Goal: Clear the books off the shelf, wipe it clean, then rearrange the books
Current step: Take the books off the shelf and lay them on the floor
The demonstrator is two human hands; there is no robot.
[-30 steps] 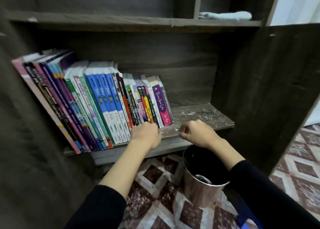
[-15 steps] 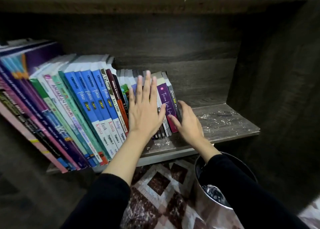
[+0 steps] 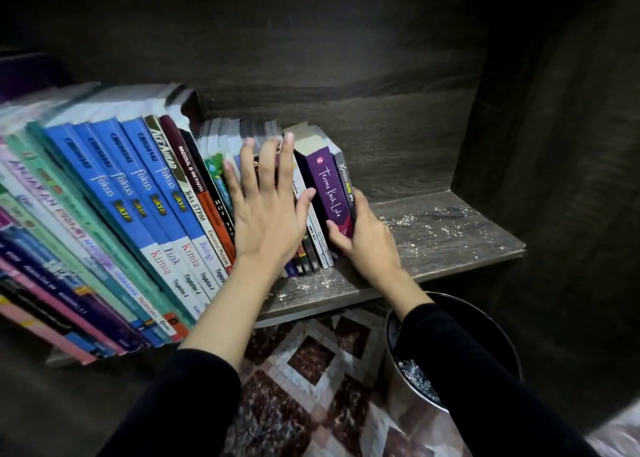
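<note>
Books (image 3: 145,197), bright softcovers, leaned left on the dusty dark wooden shelf (image 3: 450,242). Left hand (image 3: 266,214) lay flat, fingers straight, bracing spines; right hand (image 3: 363,238) curled round the purple paperback (image 3: 329,190) at the right end. It looked light and stiff, best gripped low on the spine.

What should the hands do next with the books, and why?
Probably slide the purple book out with the right hand, whose fingers curl round it at the row's end, while the flat left hand steadies the neighbouring books. The speckled shelf cannot be wiped until books come off.
</note>
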